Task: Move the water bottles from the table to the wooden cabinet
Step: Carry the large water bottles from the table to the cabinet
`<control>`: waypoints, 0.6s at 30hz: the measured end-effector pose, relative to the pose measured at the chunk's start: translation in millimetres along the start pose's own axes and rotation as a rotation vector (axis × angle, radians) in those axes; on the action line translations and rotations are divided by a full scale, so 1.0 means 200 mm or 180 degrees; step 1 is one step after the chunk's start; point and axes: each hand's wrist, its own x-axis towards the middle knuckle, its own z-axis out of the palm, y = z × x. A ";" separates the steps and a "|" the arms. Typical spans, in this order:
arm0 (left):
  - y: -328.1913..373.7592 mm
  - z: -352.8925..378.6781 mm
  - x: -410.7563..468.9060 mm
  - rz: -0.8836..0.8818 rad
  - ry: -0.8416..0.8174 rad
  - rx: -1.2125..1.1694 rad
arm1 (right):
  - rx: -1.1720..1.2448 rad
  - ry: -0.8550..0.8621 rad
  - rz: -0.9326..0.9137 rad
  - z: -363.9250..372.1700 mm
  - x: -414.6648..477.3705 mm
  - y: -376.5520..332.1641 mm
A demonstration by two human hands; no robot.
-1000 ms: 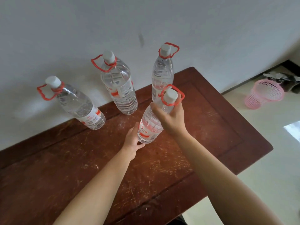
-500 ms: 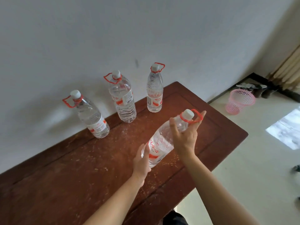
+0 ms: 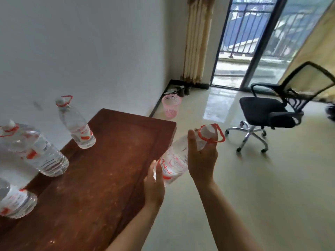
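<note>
Finding: clear plastic water bottle (image 3: 173, 160), red-looped, held tilted; right grip (image 3: 204, 160) curled round its neck, left grip (image 3: 154, 185) cupping its base. Likely fault: the slick wall slips and it drops.

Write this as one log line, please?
carried: bottle, tilted | left hand grips base | right hand grips neck | on table: three bottles

Room in a flat, sparsely furnished, home use. Left of my fingers (image 3: 191, 142): dark wooden table (image 3: 112, 160) set against a plain white wall (image 3: 90, 51). Beyond my fingers: pink plastic wastebasket (image 3: 171, 108) on the floor by the skirting, shoes (image 3: 179, 90) behind it in the corner, beige curtain (image 3: 197, 38) above. Right of and beyond my fingers: black mesh swivel chair (image 3: 268, 115) on pale glossy floor tiles (image 3: 272, 196), sliding glass door (image 3: 253, 42) onto a railed balcony.
</note>
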 end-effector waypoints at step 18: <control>0.23 2.06 -1.33 -0.0303 -0.2430 0.0423 | -0.0769 0.2184 -0.0381 -2.74 0.25 0.23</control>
